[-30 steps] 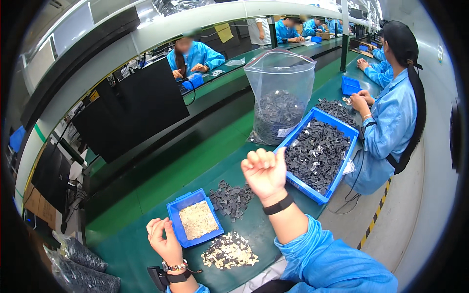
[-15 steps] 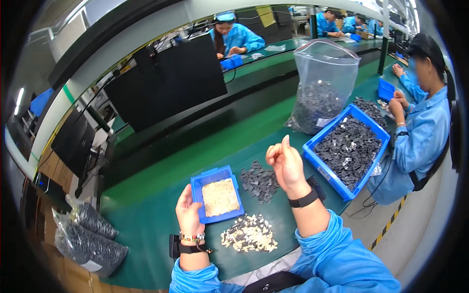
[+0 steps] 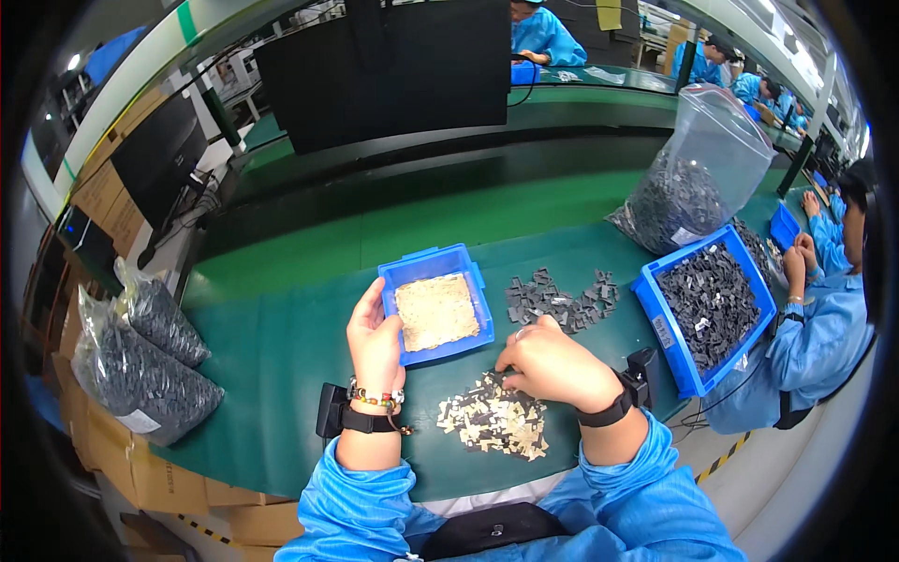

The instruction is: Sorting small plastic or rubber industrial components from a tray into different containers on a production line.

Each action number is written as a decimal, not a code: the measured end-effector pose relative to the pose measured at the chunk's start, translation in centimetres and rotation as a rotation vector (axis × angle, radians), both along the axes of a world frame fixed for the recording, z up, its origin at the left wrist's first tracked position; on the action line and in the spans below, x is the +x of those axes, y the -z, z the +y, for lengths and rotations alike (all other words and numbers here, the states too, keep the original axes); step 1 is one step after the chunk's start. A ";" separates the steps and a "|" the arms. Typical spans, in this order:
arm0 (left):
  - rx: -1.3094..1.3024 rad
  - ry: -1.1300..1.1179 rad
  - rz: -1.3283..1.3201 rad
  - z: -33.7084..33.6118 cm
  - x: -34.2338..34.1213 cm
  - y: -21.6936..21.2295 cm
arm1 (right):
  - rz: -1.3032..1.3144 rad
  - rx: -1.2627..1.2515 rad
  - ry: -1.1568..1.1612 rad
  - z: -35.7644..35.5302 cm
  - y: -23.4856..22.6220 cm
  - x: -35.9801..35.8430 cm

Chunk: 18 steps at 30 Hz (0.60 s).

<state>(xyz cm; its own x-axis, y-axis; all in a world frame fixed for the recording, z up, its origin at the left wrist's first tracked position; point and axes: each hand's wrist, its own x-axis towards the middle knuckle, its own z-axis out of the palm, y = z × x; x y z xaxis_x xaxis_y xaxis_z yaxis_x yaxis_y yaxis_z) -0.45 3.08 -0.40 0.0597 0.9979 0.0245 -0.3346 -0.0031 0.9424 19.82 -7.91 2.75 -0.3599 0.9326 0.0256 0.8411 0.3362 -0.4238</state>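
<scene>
My left hand [image 3: 376,339] grips the left side of a small blue bin [image 3: 479,304], its thumb over the rim. A layer of small cream-coloured pieces [image 3: 436,312] covers the bin's bottom. My right hand [image 3: 552,363] is at the far right edge of a mixed pile of cream and black pieces [image 3: 496,421], its fingers curled and pinched downward. Whatever sits between those fingertips is hidden. Just beyond the right hand, small flat black pieces [image 3: 552,302] lie spread on the green table mat [image 3: 309,375].
At the right stands a large blue bin [image 3: 670,342] of black parts, with a clear zip bag [image 3: 716,155] of dark parts behind it. Two filled plastic bags [image 3: 150,361] rest at the left. A black monitor [image 3: 384,75] hangs ahead. A co-worker [image 3: 824,309] sits at the right.
My right hand has come down from raised in the air to the mixed pile, its fingers now curled. My left hand still holds the small bin. The whole view has shifted.
</scene>
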 end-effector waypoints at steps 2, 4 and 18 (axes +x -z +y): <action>0.005 0.001 0.004 -0.3 0.0 0.1 | -0.051 -0.010 0.011 -0.2 0.1 -0.3; 0.025 0.003 0.004 -0.1 0.2 0.1 | -0.064 0.002 0.035 0.0 0.2 -0.2; 0.008 0.017 0.014 -0.2 0.5 0.1 | -0.147 -0.056 0.013 0.5 1.5 0.0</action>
<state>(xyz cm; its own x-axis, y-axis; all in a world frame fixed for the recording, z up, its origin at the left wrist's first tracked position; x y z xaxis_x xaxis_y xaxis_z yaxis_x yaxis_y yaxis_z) 0.04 2.88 -0.50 0.0774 0.9965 0.0319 -0.3214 -0.0054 0.9469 19.78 -7.41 1.26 -0.3438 0.9358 -0.0784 0.8995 0.3042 -0.3135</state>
